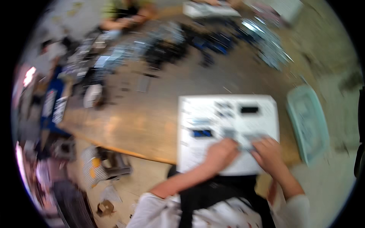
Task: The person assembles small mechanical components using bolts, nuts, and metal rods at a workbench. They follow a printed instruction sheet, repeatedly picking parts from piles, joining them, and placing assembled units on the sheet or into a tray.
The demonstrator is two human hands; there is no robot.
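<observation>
The whole picture is smeared by motion. My left hand (222,155) is closed over a white board (190,155) at the table's near edge, its fingers curled toward the middle. Facing it, my right hand (268,152) is closed too, thumb and fingers drawn together. Between the fingertips spans a small pale grey piece (245,145), too blurred to name, which both hands appear to grip. Just beyond my left hand lies a grey square part (228,132). Farther left on the board are a blue-and-black part (202,133) and a pale strip (200,121).
A black rectangular part (249,110) and several small grey parts (224,109) lie on the board's far half. A light green bin (308,123) stands to the right. Piled parts (165,47) line the wooden table's (152,114) far side, where another person's arms (125,22) show.
</observation>
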